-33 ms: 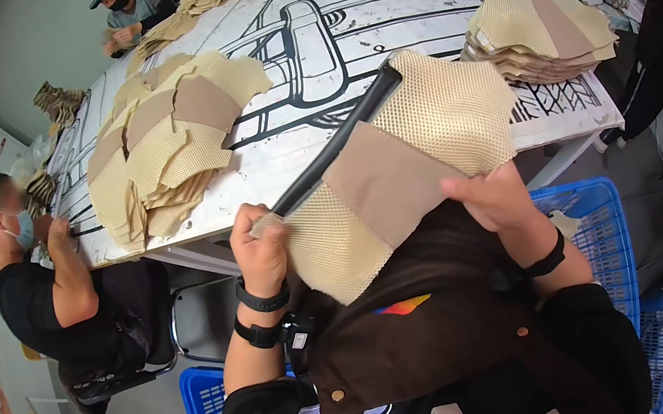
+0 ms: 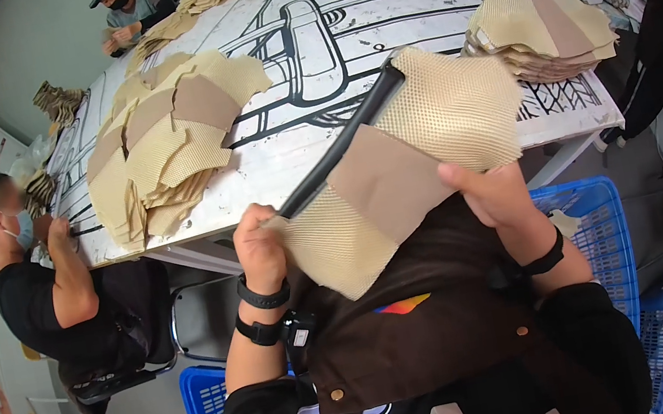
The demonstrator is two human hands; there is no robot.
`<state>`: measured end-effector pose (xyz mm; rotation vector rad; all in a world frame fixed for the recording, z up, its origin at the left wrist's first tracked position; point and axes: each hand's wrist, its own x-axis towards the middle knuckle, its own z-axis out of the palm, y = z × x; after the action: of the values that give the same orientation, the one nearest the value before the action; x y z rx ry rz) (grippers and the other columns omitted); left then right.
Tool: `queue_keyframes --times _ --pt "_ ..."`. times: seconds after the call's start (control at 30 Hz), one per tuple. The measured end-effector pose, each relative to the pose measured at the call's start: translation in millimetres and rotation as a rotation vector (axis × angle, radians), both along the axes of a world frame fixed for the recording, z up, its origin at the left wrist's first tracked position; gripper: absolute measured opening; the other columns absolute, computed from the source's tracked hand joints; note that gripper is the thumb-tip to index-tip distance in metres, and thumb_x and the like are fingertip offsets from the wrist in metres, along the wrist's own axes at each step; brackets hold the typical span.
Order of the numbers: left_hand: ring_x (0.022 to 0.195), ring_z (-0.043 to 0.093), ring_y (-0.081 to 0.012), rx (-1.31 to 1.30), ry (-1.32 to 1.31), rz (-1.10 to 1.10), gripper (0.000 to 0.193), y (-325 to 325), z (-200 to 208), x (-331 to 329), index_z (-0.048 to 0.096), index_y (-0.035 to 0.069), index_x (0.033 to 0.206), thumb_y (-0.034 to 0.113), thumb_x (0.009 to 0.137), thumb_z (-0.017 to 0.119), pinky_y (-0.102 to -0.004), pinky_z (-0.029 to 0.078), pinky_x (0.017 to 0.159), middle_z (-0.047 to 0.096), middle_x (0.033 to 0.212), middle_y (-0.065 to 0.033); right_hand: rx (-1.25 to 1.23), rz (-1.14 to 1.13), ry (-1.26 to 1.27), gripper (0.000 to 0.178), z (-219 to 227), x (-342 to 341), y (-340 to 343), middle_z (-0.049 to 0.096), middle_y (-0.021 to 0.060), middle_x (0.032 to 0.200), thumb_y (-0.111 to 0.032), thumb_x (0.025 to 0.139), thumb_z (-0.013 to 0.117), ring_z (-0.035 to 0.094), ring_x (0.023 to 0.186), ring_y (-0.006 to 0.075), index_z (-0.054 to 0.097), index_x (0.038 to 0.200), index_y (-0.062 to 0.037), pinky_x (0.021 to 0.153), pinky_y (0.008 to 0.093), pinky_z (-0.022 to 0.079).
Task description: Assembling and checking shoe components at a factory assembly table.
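Between my hands, over my lap in front of the table edge, is a beige mesh fabric piece [image 2: 459, 100] with a smooth tan band [image 2: 389, 179] across its middle. A black strip [image 2: 346, 140] runs along its far edge. My left hand [image 2: 257, 247] pinches the piece's left corner, near the end of the strip. My right hand [image 2: 494, 200] grips the near right edge, thumb on top beside the tan band; its other fingers are hidden beneath the fabric. The piece is held tilted and fairly flat.
A large pile of similar fabric pieces [image 2: 177, 137] lies on the printed table [image 2: 407, 34] at left, and a neat stack [image 2: 557, 30] at right. Blue plastic baskets [image 2: 592, 250] stand beside me. A person [image 2: 51, 274] sits at left, another [image 2: 129, 16] at the far side.
The fabric piece has shifted slightly right, its right end most. Both hands keep their hold, my left thumb now less visible over the corner.
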<state>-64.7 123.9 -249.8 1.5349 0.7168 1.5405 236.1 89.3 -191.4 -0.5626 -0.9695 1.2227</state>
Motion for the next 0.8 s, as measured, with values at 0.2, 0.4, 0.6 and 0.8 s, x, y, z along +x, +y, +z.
queue_keyframes --times 0.2,0.4,0.6,0.8 --pt "0.122 0.044 -0.0379 0.238 0.510 0.175 0.101 0.5 53.1 34.9 0.024 -0.006 0.139 0.050 0.070 0.073 -0.0399 0.036 0.099 0.037 0.135 -0.0290 0.149 -0.372 -0.211 0.040 -5.3 5.2 5.1 0.059 0.0097 0.107 0.009 0.075 0.065 0.058 0.096 0.0176 0.053 0.113 0.0016 0.085 0.0297 0.047" --pt "0.130 0.030 -0.0392 0.580 0.956 1.028 0.125 -19.1 117.9 58.0 0.010 -0.004 0.143 0.036 0.052 0.087 -0.0428 0.028 0.105 0.024 0.144 -0.0256 0.256 -0.488 -0.259 0.038 8.6 10.8 -5.1 0.060 0.0096 0.107 0.007 0.076 0.067 0.058 0.095 0.0178 0.056 0.111 0.0018 0.084 0.0293 0.046" --pt "0.116 0.048 -0.0231 -0.069 0.659 -0.240 0.113 -19.9 143.2 82.6 0.017 -0.001 0.142 0.024 0.058 0.087 -0.0310 0.039 0.095 0.043 0.131 -0.0216 0.377 -0.253 -0.612 0.037 14.9 -5.3 -23.2 0.060 0.0094 0.108 0.003 0.076 0.069 0.058 0.099 0.0194 0.057 0.111 0.0024 0.086 0.0315 0.046" --pt "0.059 0.052 -0.0120 -0.010 0.680 0.000 0.063 -13.1 123.5 81.7 0.047 0.000 0.109 0.027 0.065 0.083 -0.0264 0.044 0.057 0.060 0.071 -0.0093 0.782 -0.639 -0.456 0.099 42.5 8.5 4.6 0.034 0.0176 0.138 -0.022 0.063 0.085 0.034 0.128 0.0296 0.026 0.138 0.0036 0.105 0.0394 0.029"
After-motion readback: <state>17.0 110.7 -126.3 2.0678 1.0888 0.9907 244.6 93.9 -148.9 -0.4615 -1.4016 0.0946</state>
